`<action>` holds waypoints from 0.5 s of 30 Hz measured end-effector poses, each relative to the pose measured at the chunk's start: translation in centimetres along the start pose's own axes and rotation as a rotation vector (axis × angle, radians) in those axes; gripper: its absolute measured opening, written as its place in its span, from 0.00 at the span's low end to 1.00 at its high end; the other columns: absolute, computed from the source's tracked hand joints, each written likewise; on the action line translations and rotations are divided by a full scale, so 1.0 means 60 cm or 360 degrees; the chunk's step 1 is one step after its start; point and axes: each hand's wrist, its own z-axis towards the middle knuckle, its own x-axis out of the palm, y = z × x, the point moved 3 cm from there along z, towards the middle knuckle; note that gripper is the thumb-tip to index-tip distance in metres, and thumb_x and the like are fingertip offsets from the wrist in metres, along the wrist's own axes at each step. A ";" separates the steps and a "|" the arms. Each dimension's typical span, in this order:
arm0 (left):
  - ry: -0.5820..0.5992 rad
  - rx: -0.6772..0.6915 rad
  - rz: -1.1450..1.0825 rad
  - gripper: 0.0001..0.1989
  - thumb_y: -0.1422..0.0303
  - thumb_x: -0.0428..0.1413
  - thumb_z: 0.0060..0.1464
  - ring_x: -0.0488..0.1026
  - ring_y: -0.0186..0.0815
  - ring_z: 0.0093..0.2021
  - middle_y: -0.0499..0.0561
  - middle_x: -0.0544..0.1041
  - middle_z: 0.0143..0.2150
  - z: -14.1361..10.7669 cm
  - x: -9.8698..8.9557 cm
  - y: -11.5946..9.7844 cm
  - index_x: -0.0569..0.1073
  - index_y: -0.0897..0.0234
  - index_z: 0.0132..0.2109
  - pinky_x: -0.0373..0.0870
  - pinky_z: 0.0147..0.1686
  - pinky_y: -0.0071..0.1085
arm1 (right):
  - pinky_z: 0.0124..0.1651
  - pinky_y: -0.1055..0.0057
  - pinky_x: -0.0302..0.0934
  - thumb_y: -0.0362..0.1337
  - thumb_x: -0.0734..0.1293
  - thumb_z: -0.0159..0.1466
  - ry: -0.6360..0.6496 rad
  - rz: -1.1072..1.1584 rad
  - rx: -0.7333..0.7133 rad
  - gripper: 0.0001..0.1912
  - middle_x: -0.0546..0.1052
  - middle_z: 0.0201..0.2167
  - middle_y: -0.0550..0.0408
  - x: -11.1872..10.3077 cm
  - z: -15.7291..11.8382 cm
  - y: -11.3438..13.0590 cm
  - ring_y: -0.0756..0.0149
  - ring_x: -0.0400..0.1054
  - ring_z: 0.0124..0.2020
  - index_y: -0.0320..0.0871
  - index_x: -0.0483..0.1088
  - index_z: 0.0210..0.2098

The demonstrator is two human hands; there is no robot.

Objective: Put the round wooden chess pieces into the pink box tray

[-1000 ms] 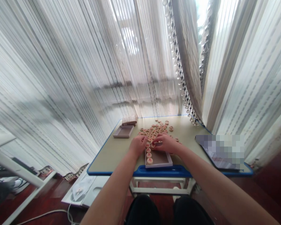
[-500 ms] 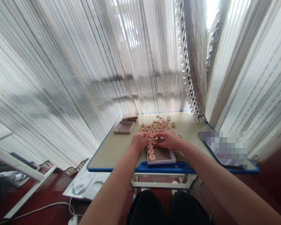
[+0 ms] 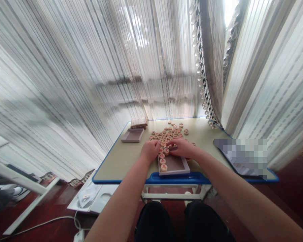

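A shallow open box (image 3: 186, 166) lies at the table's near edge, with several round wooden pieces in a column along its left side, the nearest being a piece with a red character (image 3: 164, 167). My left hand (image 3: 151, 150) rests at the box's far left corner, its fingers curled together; what they hold, if anything, is hidden. My right hand (image 3: 179, 147) is over the far side of the box, fingers apart and bent, beside a red-marked piece (image 3: 166, 151). Beyond both hands spreads a loose pile of round pieces (image 3: 169, 133).
Another shallow box (image 3: 132, 135) sits at the far left of the table (image 3: 116, 161), in front of a stacked brown box (image 3: 138, 123). A dark-edged flat object (image 3: 232, 158), partly pixelated, lies at the right. Curtains (image 3: 151, 67) hang behind the table.
The view has shifted slightly. My right hand's fingers have lifted and spread a little from the pieces at the box's far side; my left hand has hardly moved.
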 end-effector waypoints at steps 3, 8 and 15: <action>-0.0005 0.0005 0.0013 0.23 0.61 0.41 0.59 0.66 0.34 0.27 0.54 0.76 0.26 -0.001 -0.001 -0.001 0.73 0.65 0.25 0.51 0.28 0.31 | 0.48 0.63 0.58 0.37 0.69 0.51 -0.0002 0.0015 -0.0003 0.13 0.75 0.37 0.51 0.000 0.000 0.000 0.57 0.66 0.43 0.45 0.75 0.37; -0.0023 -0.0005 -0.0007 0.24 0.60 0.41 0.59 0.66 0.32 0.26 0.53 0.76 0.25 -0.003 0.001 0.003 0.73 0.65 0.24 0.51 0.28 0.30 | 0.46 0.66 0.59 0.34 0.68 0.49 0.0011 0.0032 0.0057 0.16 0.75 0.36 0.53 -0.004 -0.001 -0.010 0.59 0.66 0.42 0.45 0.75 0.39; -0.0051 -0.0113 -0.0125 0.22 0.61 0.41 0.59 0.68 0.33 0.27 0.52 0.75 0.24 -0.004 0.001 0.009 0.73 0.64 0.25 0.56 0.29 0.28 | 0.38 0.71 0.60 0.33 0.63 0.54 -0.0225 0.0171 0.0472 0.15 0.76 0.34 0.53 -0.041 0.001 -0.037 0.66 0.67 0.32 0.41 0.75 0.39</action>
